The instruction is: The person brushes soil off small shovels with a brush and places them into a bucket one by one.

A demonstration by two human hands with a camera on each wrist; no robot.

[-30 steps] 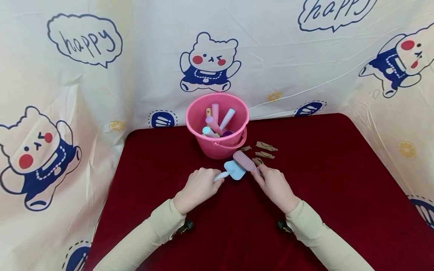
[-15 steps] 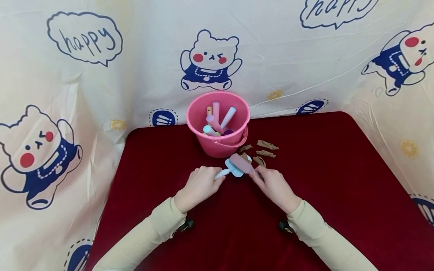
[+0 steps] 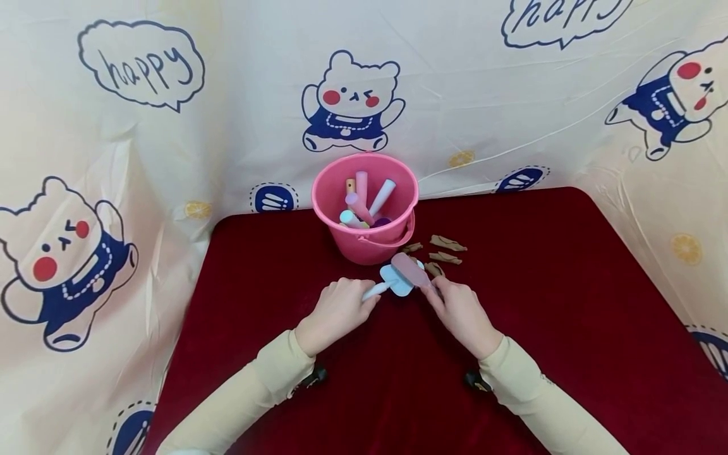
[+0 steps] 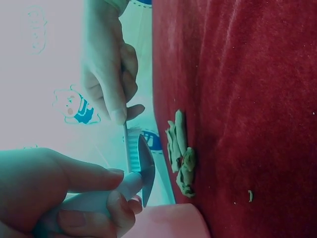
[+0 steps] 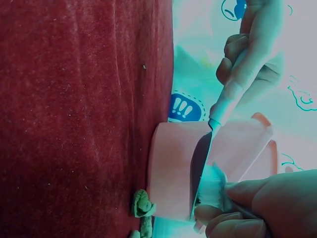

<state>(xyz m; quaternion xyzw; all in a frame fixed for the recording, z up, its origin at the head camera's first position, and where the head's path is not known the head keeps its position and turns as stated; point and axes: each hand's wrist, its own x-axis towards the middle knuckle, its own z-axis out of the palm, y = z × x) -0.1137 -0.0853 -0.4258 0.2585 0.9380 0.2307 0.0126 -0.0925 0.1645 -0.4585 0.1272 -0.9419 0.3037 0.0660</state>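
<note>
In the head view my left hand (image 3: 338,313) grips the handle of a light blue toy shovel (image 3: 390,273), its blade pointing away to the right. My right hand (image 3: 466,316) holds a pink brush (image 3: 408,268) across that blade. The white bristles (image 5: 213,187) face the blade in the right wrist view, close to it; whether they touch I cannot tell. Both tools are held above the cloth. Curled brown pieces like dried leaves (image 3: 446,242) lie just beyond the right hand, with a leaf-like piece (image 3: 434,269) beside the brush. The brush hides part of the blade.
A pink bucket (image 3: 366,249) stands behind the tools, several coloured handles (image 3: 382,197) sticking up inside. Dark red cloth (image 3: 284,265) covers the table. A printed white curtain (image 3: 256,95) hangs close behind and at both sides. A tiny crumb (image 4: 250,196) lies on the cloth.
The brush moved left over the shovel's blade, then back a little to the right. The shovel shifted slightly right and away. Both hands kept their hold; the bucket stayed put.
</note>
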